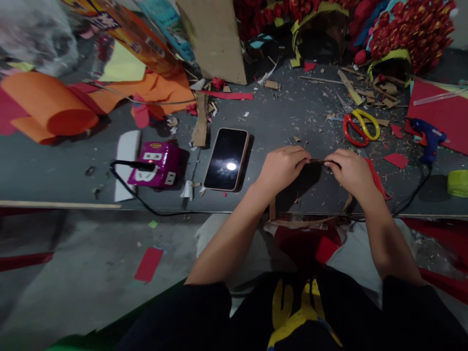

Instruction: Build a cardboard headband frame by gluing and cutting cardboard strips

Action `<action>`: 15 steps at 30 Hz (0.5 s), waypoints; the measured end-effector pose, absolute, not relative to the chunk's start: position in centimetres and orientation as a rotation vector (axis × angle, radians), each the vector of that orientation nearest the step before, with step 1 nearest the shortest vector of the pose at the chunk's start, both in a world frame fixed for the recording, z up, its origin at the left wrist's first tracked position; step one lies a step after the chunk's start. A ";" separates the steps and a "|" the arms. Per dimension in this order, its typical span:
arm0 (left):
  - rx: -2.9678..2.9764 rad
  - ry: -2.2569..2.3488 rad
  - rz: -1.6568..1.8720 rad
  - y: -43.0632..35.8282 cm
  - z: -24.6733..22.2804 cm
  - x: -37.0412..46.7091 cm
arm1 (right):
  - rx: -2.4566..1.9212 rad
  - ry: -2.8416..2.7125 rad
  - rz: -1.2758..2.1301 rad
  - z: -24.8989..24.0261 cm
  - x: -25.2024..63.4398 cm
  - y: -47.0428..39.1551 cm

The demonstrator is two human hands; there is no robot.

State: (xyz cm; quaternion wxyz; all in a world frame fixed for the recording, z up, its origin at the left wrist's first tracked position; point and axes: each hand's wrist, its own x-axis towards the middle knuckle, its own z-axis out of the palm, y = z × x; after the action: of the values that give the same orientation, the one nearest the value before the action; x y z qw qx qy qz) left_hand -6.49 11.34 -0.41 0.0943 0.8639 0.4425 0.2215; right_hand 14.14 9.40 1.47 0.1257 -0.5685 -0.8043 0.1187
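Both hands pinch a narrow brown strip (316, 161), which looks like cardboard, just above the dark tabletop. My left hand (284, 168) grips its left end and my right hand (349, 171) its right end, with a short piece showing between the fingertips. Below them, a longer brown cardboard strip (305, 223) runs along the table's front edge; whether it joins the held piece, I cannot tell. A phone (227, 159) with a dark screen lies left of my left hand. Scissors (360, 127) with red and yellow handles rest beyond my right hand.
A blue glue gun (427, 139) with a black cable lies at right, near a green ribbon roll (458, 183). At left sit a purple power socket (156, 165) and rolled orange sheet (51, 105). Cardboard scraps (380, 95) and red flowery crafts (413, 34) occupy the back.
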 end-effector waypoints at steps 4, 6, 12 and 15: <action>2.557 1.308 0.650 11.4 -0.5 -6.5 | -1.651 -2.341 0.347 1.5 14.2 9.4; 2.545 1.307 0.652 11.4 -0.4 -6.5 | -1.638 -2.339 0.346 1.4 14.2 9.4; 2.542 1.300 0.646 11.3 -0.2 -6.5 | -1.628 -2.327 0.348 1.4 14.2 9.4; 2.554 1.298 0.648 11.4 -0.2 -6.5 | -1.631 -2.329 0.358 1.6 14.2 9.4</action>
State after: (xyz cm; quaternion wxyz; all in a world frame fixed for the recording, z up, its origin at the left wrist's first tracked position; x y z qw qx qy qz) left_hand -6.50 11.37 -0.24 0.1019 0.8649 0.4397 0.2195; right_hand 14.20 9.38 1.58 0.1377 -0.5637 -0.8050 0.1237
